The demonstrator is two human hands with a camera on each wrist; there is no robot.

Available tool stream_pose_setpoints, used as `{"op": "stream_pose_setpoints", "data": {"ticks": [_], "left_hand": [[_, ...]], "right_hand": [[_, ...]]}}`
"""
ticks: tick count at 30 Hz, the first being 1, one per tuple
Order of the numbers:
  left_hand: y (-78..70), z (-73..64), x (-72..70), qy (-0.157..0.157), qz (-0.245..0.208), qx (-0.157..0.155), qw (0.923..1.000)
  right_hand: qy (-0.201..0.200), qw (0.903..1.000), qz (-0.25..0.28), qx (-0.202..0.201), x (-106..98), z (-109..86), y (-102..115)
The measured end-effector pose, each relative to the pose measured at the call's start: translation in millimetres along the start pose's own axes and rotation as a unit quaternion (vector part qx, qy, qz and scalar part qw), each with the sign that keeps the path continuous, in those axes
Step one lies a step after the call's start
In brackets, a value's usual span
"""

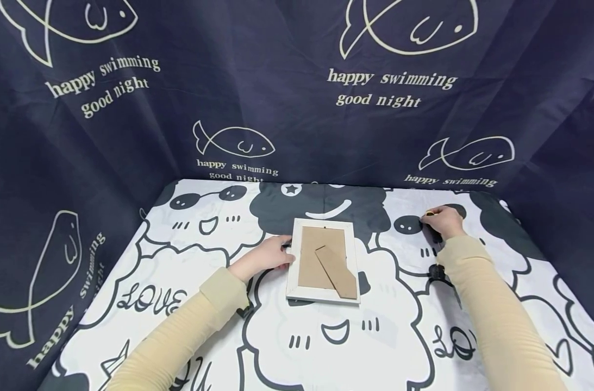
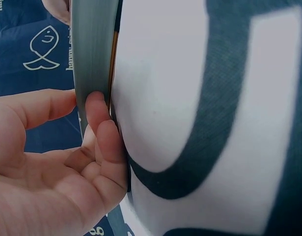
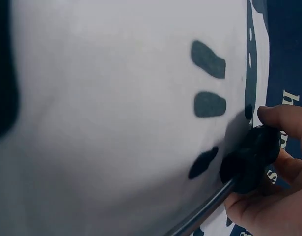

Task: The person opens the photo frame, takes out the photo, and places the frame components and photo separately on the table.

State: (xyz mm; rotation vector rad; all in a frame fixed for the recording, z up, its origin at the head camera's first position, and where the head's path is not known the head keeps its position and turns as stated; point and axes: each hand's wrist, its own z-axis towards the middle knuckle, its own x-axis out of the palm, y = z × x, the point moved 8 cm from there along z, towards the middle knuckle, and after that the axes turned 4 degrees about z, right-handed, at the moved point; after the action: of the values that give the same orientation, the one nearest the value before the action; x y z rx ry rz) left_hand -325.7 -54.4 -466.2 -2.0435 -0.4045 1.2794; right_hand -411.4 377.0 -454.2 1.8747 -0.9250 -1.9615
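A white picture frame (image 1: pixel 321 294) lies back up on the patterned cloth, showing its brown backing board and a slanted stand leg (image 1: pixel 336 271). At its left edge, my left hand (image 1: pixel 263 255) grips the frame; the left wrist view shows curled fingers (image 2: pixel 107 140) against the frame's side (image 2: pixel 94 44). Well to the right, my right hand (image 1: pixel 445 221) holds a screwdriver (image 3: pixel 256 155) by its black handle, which has a yellow end in the head view. The metal shaft (image 3: pixel 205 209) runs close to the cloth; its tip is out of the right wrist view.
The cloth (image 1: pixel 194 336) is white with black cartoon faces and lettering. Dark blue curtains (image 1: pixel 297 108) with fish prints hang behind it and at both sides. A small black thing (image 1: pixel 437 271) shows beside the right sleeve; its kind is unclear.
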Motion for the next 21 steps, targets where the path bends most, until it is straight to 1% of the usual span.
{"op": "stream_pose_setpoints", "data": {"ticks": [3, 12, 17, 21], "left_hand": [[-1.0, -0.6, 0.4, 0.000, -0.001, -0.002, 1.0000], [-3.0, -2.0, 0.5, -0.007, 0.004, -0.004, 1.0000], [-3.5, -3.1, 0.7, -0.024, 0.032, 0.004, 0.9992], [-2.9, -4.0, -0.4, -0.044, 0.055, 0.011, 0.9975]], "right_hand": [[-0.006, 0.9997, -0.016, -0.018, 1, -0.2, 4], [-0.004, 0.9988, -0.045, -0.019, 2, -4.7, 10], [-0.005, 0.9979, -0.058, -0.028, 5, -4.8, 10], [-0.004, 0.9982, -0.054, -0.024, 5, -6.8, 13]]}}
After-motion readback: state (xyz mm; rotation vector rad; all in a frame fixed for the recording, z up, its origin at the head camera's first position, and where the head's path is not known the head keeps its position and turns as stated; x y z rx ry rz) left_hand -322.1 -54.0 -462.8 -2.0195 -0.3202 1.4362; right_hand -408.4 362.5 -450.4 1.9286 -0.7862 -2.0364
